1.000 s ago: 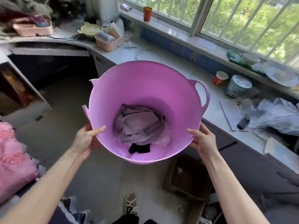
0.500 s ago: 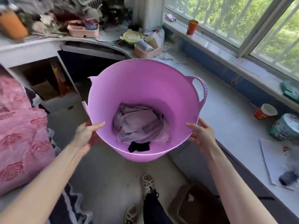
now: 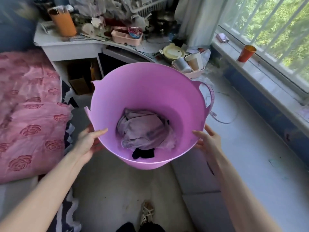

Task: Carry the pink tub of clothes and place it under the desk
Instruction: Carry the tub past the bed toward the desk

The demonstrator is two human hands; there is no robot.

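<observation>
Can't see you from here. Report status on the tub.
Left hand and right hand gripping pink tub by its sides. Tub airborne, clothes inside. Desk opening ahead, nothing seen blocking.

A home bedroom: pink quilt point(image 3: 28, 114), cluttered desk point(image 3: 70, 46), window point(image 3: 267, 30).

A pink rose-patterned quilt point(image 3: 28, 118) lies left; an orange cup point(image 3: 246, 53) stands on the windowsill point(image 3: 267, 67).

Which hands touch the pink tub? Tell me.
Touching, both. The head view shows the left hand and right hand pressed against the pink tub at its rim.
</observation>
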